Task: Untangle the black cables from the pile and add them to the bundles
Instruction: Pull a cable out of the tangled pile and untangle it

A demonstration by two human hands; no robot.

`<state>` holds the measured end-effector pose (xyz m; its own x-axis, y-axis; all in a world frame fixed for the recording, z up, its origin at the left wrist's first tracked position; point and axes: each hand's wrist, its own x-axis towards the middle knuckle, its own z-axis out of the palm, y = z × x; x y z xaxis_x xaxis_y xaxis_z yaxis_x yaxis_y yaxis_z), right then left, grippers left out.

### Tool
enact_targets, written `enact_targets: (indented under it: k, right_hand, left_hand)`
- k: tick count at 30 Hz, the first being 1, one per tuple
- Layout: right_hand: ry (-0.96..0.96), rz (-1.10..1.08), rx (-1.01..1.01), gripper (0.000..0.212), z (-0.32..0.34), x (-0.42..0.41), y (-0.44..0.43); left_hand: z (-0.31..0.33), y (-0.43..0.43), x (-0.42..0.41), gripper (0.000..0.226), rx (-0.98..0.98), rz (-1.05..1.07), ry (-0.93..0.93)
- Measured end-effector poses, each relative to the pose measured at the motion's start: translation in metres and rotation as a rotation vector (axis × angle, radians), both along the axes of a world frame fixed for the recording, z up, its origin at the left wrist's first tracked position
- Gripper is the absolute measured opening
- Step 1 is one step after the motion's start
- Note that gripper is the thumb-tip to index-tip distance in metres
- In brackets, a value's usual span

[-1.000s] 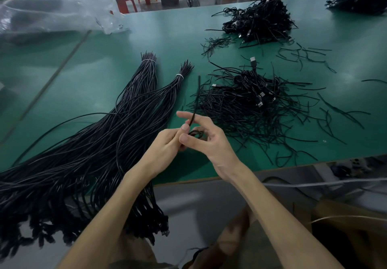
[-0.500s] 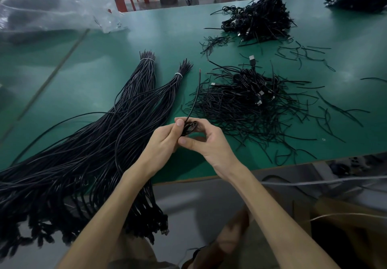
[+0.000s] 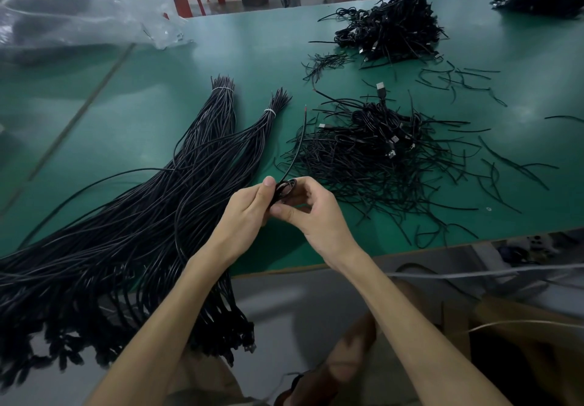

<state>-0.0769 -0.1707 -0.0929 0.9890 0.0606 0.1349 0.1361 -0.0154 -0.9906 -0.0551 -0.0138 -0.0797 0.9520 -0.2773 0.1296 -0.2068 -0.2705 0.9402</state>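
Judged partway. Grasping one coiled cable [image 3: 284,189] in left hand [image 3: 249,212] and right hand [image 3: 316,219], fingers of both curled on it, at the near-left edge of the pile [image 3: 379,152]. Not yet laid on the bundles [image 3: 189,184], farther left of the pile. Plenty left tangled there.

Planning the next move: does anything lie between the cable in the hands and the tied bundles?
Nothing visible does: only bare table separates the cable from the bundles just left of it.
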Motion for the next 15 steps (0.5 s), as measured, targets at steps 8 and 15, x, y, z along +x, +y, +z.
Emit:
enact_targets:
  k: [8,15]
  right_hand:
    - [-0.02,-0.013,-0.061,0.022,-0.002,-0.002,0.001]
    - [-0.127,0.037,-0.348,0.025,-0.002,-0.007,0.013]
  left_hand:
    - [0.004,-0.001,-0.003,0.059,0.018,0.044,-0.043]
    - [0.001,0.001,0.001,0.063,0.057,0.179,-0.094]
